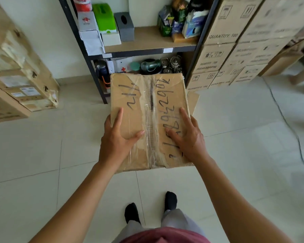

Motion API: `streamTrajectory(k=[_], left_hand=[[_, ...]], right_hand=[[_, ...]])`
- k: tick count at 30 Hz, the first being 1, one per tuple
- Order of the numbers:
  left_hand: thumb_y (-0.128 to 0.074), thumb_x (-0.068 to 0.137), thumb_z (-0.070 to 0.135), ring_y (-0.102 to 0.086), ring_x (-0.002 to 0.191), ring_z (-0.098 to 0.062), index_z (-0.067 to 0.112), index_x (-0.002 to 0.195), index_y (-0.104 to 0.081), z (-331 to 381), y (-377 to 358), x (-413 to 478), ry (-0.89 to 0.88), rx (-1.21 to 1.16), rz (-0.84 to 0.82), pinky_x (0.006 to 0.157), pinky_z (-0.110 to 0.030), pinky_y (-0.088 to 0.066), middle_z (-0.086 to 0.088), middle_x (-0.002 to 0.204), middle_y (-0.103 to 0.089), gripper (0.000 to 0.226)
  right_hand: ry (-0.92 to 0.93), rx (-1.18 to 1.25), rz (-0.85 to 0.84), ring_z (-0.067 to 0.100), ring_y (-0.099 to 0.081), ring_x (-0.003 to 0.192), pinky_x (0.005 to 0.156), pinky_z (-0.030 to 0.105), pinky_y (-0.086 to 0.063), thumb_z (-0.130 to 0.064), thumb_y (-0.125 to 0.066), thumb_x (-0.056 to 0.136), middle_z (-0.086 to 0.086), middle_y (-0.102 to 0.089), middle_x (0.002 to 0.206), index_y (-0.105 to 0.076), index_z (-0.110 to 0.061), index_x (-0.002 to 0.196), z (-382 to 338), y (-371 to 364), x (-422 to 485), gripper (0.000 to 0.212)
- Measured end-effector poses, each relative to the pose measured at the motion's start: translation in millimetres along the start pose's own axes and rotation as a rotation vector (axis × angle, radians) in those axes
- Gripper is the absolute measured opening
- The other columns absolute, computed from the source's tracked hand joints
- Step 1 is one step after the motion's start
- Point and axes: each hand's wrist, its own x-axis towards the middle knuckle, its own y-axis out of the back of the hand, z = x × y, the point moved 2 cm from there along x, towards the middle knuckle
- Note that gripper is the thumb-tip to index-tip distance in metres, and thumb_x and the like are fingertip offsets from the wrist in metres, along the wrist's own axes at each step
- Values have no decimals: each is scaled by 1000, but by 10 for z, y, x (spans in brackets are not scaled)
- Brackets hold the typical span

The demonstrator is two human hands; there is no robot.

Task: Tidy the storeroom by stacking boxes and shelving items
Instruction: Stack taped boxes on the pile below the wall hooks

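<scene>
Closest to me, my feet in black socks (132, 213) stand on the pale tiled floor (235, 137). Both bare forearms reach forward and a little inward, and they meet at a cardboard box (140, 95) in front of me.

My left hand (116, 139) takes the box's near left corner. The thumb lies across the top toward the clear tape seam (151, 120), the forefinger runs straight along the lid, and the other fingers wrap over the side edge. My right hand (189, 137) mirrors it on the near right corner, with the thumb pointing in at the seam, the forefinger stretched forward over the black marker writing, and the rest folded round the edge. So each grip is clamped on the box, one to a side. The box lies lid-up between them, its long side running away from me.

A strip of cardboard (194, 102) shows beyond its far right edge. I cannot tell whether the box rests on it.

Just past the box's far end stands a dark metal shelf rack (147, 39). Bottles and glass jars (172, 63) fill its lower level. The board above carries a green tissue box (104, 18), a grey tissue box (125, 26) and a cluster of packets (179, 20). Printed cartons (235, 41) are stacked to the right of the rack, and more cartons (16, 76) stand to the left.
</scene>
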Motion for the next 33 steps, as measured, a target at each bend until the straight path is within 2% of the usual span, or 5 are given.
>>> streamTrajectory(k=[9,12,17,24,33], left_hand=[[-69,75,60,-31,140,-29,37,154,-14,772,-6,230,-172,5,-63,100,-40,-42,-8,158,-18,99],[-69,75,60,-29,141,-28,36,154,-14,1237,-180,320,-233,-2,-61,102,-40,-40,-8,159,-16,99],[-68,76,59,-35,137,-27,34,154,-14,2093,-593,464,-299,5,-65,89,-26,-37,-11,155,-21,99],[-66,74,66,-37,135,-29,37,154,-11,3265,-1143,559,-368,-15,-13,91,-32,-44,-14,153,-24,101],[-66,75,65,-37,134,-28,37,154,-10,4366,-1661,1021,-431,-63,61,88,-27,-41,-14,151,-27,101]], right_hand=[[-8,-2,167,26,-54,115,92,49,-50,-67,-53,82,3,-34,145,-12,-40,150,35,707,14,84],[-21,-10,220,28,-53,117,94,50,-48,-67,-52,83,3,-34,146,-11,-40,150,211,1108,121,83],[5,-59,235,31,-50,119,94,50,-47,-69,-48,84,7,-30,146,-6,-37,151,611,1908,373,86],[79,-123,320,33,-48,121,94,46,-44,-67,-50,84,11,-35,143,-9,-32,152,1106,3107,764,87],[148,-152,383,29,-46,123,93,41,-42,-64,-54,84,10,-37,142,-8,-32,153,1443,4214,1442,88]])
